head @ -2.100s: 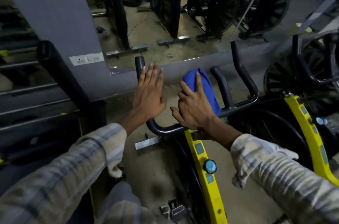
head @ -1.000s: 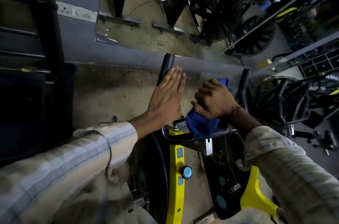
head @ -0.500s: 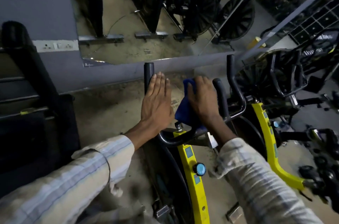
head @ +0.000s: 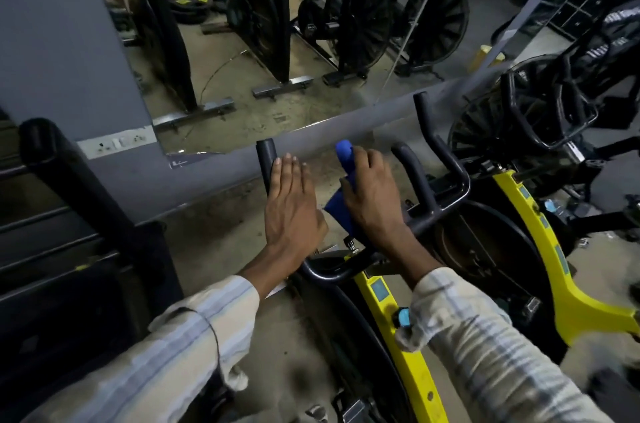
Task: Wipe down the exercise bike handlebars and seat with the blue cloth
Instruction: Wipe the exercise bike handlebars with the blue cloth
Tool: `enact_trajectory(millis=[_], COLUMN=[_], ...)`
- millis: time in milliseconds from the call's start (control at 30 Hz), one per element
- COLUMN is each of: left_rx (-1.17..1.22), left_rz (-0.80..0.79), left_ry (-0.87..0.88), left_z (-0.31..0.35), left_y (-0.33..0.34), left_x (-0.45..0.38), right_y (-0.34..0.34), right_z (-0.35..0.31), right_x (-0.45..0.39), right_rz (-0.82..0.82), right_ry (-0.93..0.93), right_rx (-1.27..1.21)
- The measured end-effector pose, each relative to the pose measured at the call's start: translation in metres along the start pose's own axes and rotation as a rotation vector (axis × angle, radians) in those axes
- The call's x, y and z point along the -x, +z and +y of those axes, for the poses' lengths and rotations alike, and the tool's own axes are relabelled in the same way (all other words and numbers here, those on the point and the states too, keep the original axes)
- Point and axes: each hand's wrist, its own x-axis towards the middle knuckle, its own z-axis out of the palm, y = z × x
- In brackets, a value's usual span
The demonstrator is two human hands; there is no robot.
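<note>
The yellow exercise bike [head: 405, 350] stands below me, with its black handlebars [head: 446, 187] spread out in front. My left hand [head: 291, 211] lies flat with fingers together on the left outer bar, whose end [head: 266, 151] sticks out past my fingertips. My right hand [head: 372, 194] presses the blue cloth [head: 344, 154] around an inner bar; the cloth wraps the bar's tip and hangs below my palm. The seat is out of view.
A wall mirror [head: 277, 42] ahead reflects other bikes. A black rack [head: 69, 215] stands at the left. More black and yellow bikes [head: 540, 118] crowd the right side. A blue knob [head: 403, 317] sits on the yellow frame. Bare concrete floor [head: 225, 242] lies between rack and bike.
My right hand has slid the blue cloth forward along the inner bar toward its tip. My left hand stays flat on the left bar. The camera view has shifted.
</note>
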Motion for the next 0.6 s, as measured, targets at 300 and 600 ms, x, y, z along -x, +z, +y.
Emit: enact_trajectory(millis=[300, 600], left_rx=[-0.053, -0.056], left_rz=[0.003, 0.031], left_ry=[0.012, -0.004], left_z=[0.000, 0.002], left_y=[0.000, 0.001], left_x=[-0.002, 0.000], right_y=[-0.021, 0.014], right_z=[-0.003, -0.002], right_x=[0.006, 0.033], right_rz=[0.347, -0.010], right_ry=[0.174, 0.363], right_rx=[-0.299, -0.376])
